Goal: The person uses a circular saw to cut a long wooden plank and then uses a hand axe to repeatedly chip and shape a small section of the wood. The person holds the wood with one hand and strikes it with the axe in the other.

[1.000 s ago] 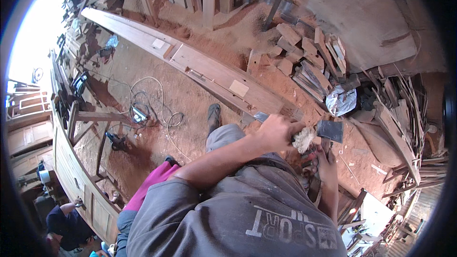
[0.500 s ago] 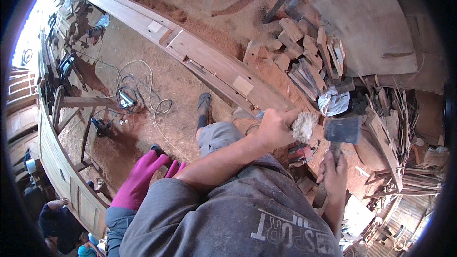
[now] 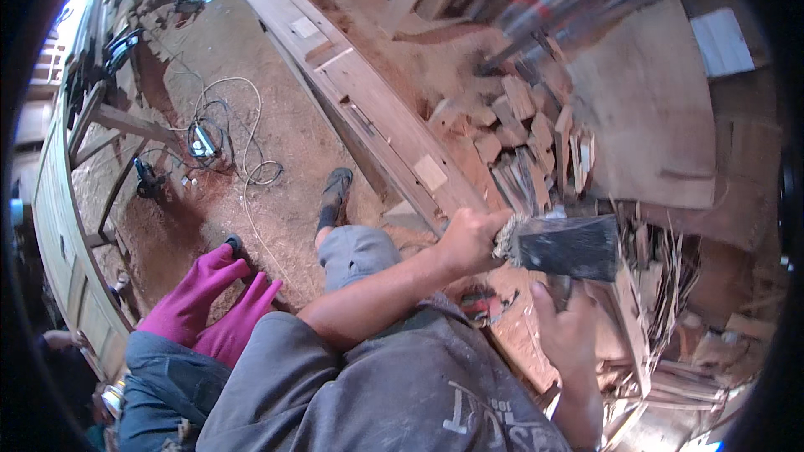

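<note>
My left hand (image 3: 473,238) is closed around the handle of what looks like a chisel. Only its frayed, pale butt end (image 3: 507,238) shows beyond the fist; the lower part is hidden by the hand. My right hand (image 3: 569,322) grips a mallet by its short handle. The dark, blocky mallet head (image 3: 569,247) overlaps the right side of the frayed end and seems to meet it. Beyond my left hand runs a long wooden beam (image 3: 381,113) with cut slots and two paler squares on its face.
Offcut blocks (image 3: 523,117) are heaped right of the beam, near a large brown sheet (image 3: 649,109). Cords (image 3: 251,130) lie coiled on the dusty ground. Pink fabric (image 3: 201,297) is at my left. At far left stands a panelled door (image 3: 75,259), a person's hand (image 3: 77,339) beside it.
The mallet head has come left from a spot apart from the frayed end to one against it. My view has turned, so the beam stands steeper in the picture.
</note>
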`<state>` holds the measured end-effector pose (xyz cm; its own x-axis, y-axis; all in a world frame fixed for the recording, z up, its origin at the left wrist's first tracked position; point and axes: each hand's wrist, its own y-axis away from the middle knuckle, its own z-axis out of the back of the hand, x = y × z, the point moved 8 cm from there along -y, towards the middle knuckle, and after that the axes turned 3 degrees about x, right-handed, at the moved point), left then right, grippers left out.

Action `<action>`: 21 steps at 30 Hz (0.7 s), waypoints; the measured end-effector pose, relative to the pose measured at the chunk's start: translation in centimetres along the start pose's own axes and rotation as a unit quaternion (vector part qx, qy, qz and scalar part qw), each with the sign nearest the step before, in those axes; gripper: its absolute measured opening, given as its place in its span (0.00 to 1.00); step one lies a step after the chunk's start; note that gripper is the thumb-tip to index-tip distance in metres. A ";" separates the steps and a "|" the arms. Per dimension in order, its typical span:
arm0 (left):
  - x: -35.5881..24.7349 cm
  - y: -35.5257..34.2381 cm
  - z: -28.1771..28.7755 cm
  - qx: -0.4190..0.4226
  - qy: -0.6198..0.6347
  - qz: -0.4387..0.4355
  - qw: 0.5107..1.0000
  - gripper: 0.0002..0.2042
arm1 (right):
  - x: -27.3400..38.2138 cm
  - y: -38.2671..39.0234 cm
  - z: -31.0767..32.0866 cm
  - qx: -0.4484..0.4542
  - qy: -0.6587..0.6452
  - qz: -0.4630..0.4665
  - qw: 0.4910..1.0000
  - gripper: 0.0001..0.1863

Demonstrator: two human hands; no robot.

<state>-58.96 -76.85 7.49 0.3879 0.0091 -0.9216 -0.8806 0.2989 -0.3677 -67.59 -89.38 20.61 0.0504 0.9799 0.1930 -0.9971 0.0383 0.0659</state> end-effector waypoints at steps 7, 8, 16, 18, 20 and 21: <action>-0.3 -0.1 0.8 -0.022 0.049 0.007 0.999 0.12 | -8.4 3.6 16.4 -0.318 -0.369 0.083 0.870 0.13; -0.3 0.0 0.5 -0.015 0.023 -0.004 1.000 0.12 | -7.9 4.0 16.2 -0.327 -0.422 0.117 0.838 0.13; 0.0 0.3 0.2 -0.012 -0.032 -0.018 0.999 0.13 | -5.7 -0.3 2.2 0.037 -0.035 -0.091 0.995 0.17; -0.3 0.1 0.4 -0.017 -0.030 -0.020 0.999 0.13 | -8.9 1.1 8.3 -0.090 -0.079 -0.091 0.989 0.18; -0.3 0.1 0.1 -0.009 -0.027 -0.016 0.999 0.13 | -9.4 2.6 14.5 -0.251 -0.266 0.021 0.930 0.20; -0.1 0.2 0.0 -0.003 -0.027 -0.009 1.000 0.13 | -8.8 2.8 16.2 -0.298 -0.370 0.083 0.876 0.21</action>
<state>-59.21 -76.76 7.51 0.4185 0.0548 -0.9066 -0.8745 0.2938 -0.3859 -69.90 -101.05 34.93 -0.2946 0.5943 0.7483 -0.8362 0.2188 -0.5029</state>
